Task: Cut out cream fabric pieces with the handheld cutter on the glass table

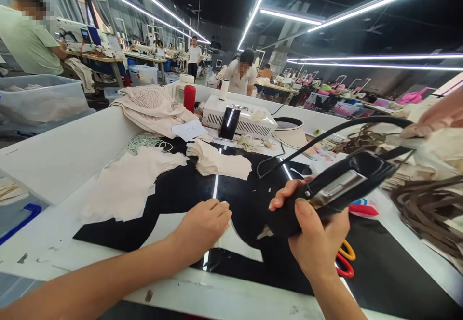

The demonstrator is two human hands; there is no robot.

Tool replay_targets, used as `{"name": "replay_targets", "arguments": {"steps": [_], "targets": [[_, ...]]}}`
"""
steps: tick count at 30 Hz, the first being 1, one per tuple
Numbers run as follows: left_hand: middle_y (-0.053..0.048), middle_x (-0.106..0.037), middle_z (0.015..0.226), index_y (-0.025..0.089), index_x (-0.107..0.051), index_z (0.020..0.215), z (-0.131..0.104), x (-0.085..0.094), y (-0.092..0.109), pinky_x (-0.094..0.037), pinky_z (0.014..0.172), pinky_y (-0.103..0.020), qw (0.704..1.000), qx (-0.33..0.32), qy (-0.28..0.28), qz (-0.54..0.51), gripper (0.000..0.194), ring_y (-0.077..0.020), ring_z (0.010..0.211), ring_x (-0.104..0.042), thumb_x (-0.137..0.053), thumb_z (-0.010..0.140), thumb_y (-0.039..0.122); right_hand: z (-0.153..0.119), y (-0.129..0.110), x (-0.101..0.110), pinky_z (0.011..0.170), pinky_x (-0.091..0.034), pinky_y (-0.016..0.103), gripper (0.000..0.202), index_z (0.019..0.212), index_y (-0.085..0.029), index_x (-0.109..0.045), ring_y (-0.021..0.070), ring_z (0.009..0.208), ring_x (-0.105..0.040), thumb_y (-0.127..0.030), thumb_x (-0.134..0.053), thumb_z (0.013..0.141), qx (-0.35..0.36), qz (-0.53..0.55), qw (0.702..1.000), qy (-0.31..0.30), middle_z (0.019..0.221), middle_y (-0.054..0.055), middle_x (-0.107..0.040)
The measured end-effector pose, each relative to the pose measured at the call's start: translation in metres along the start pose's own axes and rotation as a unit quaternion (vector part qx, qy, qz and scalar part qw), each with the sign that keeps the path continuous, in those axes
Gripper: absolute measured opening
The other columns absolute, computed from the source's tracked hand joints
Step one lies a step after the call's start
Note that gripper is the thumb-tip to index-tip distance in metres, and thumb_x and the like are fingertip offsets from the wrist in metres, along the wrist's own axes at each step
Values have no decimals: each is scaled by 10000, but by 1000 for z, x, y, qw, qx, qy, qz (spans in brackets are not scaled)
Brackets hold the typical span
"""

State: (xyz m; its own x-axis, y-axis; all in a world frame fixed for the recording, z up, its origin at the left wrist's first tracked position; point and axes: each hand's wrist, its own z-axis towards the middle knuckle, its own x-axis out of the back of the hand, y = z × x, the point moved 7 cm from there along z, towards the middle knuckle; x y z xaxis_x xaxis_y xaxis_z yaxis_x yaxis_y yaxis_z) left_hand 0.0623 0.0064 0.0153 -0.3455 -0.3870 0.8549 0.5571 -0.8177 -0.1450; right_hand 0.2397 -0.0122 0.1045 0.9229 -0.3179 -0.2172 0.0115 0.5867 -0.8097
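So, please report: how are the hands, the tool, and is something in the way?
Left hand curled over white piece, grip unclear. Right hand gripping black tool. Possibly in the way: black cord, another person's hand near it.

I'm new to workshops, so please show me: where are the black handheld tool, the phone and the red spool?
Black handheld tool [340, 189], head view: metal plate.
Phone [229, 124], head view: dark front.
Red spool [189, 99], head view: side.

Red spool [189, 99] near white vented box [249, 121]; black phone [229, 124] before it; clear bin [43, 110] far left.
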Motion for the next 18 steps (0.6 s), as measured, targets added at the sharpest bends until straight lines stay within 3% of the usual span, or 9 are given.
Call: {"name": "replay_targets", "arguments": {"steps": [3,7,13,18], "targets": [[-100,-770,1216,117,-701,1166,0,12,5,-572,990,-368,997,-27,47,-49,167,-215,1113,-711,-553,1095,84,-6,-4,4,581,-609,336,325,1139,-285,-638,162,638,-665,-348,-846,897,3,16,1000,5,874,-26,-679],[-62,-788,1124,127,-707,1162,0,27,21,-582,1016,-301,980,-83,81,-160,196,-160,1065,-719,-529,1107,67,-13,-6,12,580,-608,331,362,1186,-292,-637,160,643,-664,-360,-852,903,-1,25,1000,7,884,-27,-679],[-48,-781,1093,153,-712,1211,0,26,42,-568,1066,-300,971,-144,41,-187,162,-156,1087,-722,-586,1141,228,-18,-2,16,588,-608,325,355,1186,-297,-642,156,653,-672,-348,-856,908,4,36,999,7,886,-29,-692],[-44,-756,1127,172,-708,1242,1,20,46,-584,1012,-327,976,-136,6,-168,261,-184,1101,-717,-738,1071,368,-20,0,17,599,-610,328,353,1170,-309,-646,156,651,-665,-361,-863,897,-10,35,999,16,881,-25,-688]]}}
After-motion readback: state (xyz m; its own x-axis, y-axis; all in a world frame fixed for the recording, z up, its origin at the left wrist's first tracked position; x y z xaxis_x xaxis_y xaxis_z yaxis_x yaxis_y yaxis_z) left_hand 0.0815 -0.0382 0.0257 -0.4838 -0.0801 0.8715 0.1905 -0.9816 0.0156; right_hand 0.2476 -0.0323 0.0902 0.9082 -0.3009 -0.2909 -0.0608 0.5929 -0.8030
